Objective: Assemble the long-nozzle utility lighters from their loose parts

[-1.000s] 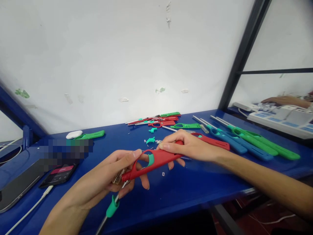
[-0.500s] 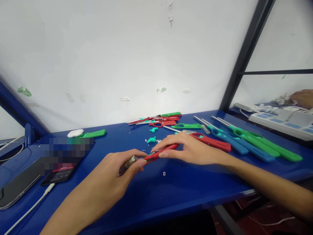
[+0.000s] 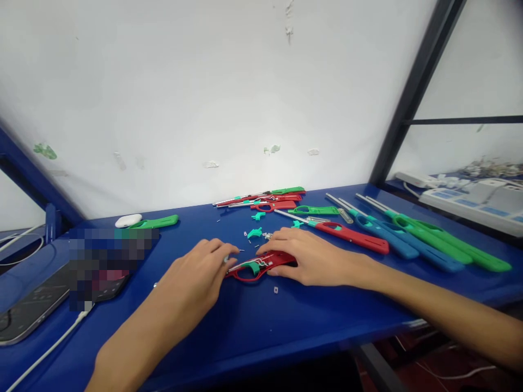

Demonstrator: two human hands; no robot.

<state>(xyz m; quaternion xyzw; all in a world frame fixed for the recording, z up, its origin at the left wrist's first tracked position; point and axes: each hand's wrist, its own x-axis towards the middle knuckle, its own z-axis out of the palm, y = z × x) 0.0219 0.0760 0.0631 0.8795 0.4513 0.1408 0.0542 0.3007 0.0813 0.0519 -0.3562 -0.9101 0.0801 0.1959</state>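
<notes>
A red long-nosed lighter (image 3: 249,276) lies low over the blue table, its casing open, with a teal trigger and white wires inside. My right hand (image 3: 304,258) is closed around its handle end. My left hand (image 3: 200,272) grips the front end, fingers curled over the metal rod; a small shiny tip (image 3: 156,285) shows left of this hand. Beyond the hands lie a loose teal trigger (image 3: 255,233) and several tiny pins. A small pale square part (image 3: 275,290) lies nearer the table's front.
At the right lie a whole red lighter (image 3: 355,237), blue lighters (image 3: 429,253) and green ones (image 3: 482,253). Opened lighter casings (image 3: 273,206) are piled by the wall. Phones (image 3: 32,302), a white cable and a white case (image 3: 128,220) are at the left. A power strip (image 3: 474,207) stands far right.
The red lighter has been lowered and turned, so its open inside now faces up. My left hand has rolled over its front end. Another person's hand at the far right has left the view.
</notes>
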